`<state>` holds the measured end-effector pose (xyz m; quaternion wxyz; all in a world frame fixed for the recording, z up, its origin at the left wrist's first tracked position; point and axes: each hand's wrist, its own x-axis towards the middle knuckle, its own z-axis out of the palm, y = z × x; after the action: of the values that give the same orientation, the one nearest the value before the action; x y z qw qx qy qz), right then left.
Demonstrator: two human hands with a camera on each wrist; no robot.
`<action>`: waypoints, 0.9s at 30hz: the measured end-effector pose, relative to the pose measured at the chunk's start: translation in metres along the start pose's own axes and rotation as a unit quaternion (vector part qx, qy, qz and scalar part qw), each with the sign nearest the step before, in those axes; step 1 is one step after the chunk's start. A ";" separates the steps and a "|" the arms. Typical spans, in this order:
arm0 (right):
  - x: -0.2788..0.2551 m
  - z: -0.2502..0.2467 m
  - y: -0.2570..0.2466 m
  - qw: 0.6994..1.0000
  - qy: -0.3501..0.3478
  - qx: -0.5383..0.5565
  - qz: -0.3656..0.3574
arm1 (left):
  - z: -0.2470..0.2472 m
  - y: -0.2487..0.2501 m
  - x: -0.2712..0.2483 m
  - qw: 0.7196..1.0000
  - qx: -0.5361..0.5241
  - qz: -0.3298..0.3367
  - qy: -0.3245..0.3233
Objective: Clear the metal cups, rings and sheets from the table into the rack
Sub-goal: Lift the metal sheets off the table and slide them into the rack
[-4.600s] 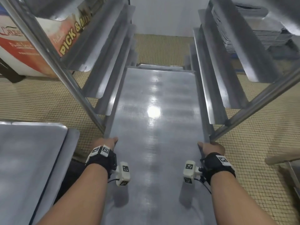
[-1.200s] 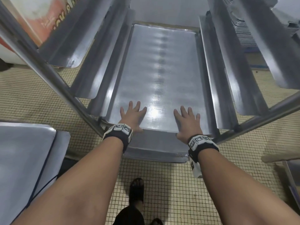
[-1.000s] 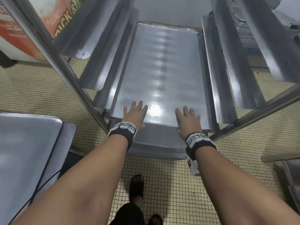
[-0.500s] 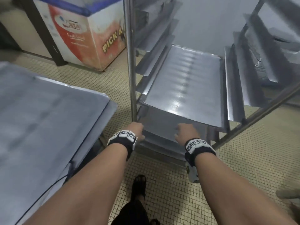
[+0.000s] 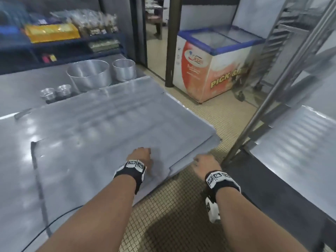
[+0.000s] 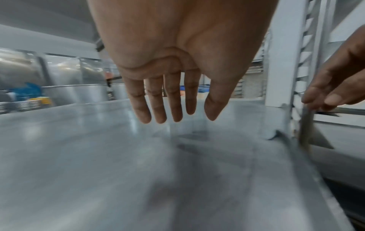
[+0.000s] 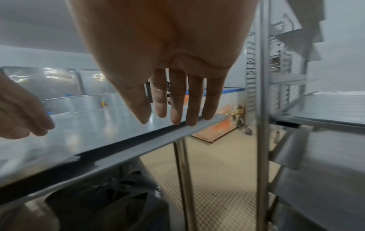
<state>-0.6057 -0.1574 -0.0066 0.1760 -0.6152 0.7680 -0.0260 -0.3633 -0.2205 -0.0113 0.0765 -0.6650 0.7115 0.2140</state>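
Hands now over table sheet, off rack.

Pretty dim, flat overhead light. Soft glare patches smeared across the bench, dark shadow pooled on the floor. Heavy motion blur everywhere, wrist views worst. Fisheye bending at edges.

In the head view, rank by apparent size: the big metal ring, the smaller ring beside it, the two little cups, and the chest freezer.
1. chest freezer
2. big metal ring
3. smaller ring
4. two little cups, which look alike

The freezer stands farther away, so its lead is safe.
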 end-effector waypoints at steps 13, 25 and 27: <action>0.035 0.072 -0.146 0.986 -0.107 -0.033 0.122 | 0.015 -0.189 -0.053 0.980 -0.041 -0.192 -0.003; 0.072 0.070 -0.172 0.986 -0.096 -0.010 0.136 | 0.020 -0.184 -0.049 0.964 -0.079 -0.250 -0.035; 0.081 0.069 -0.176 0.988 -0.094 -0.013 0.121 | 0.020 -0.182 -0.048 0.959 -0.087 -0.266 -0.036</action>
<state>-0.4352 -0.2649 -0.0453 0.2410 -0.5195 0.8173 0.0638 -0.1837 -0.1729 -0.0470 0.0985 -0.8263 0.4839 0.2710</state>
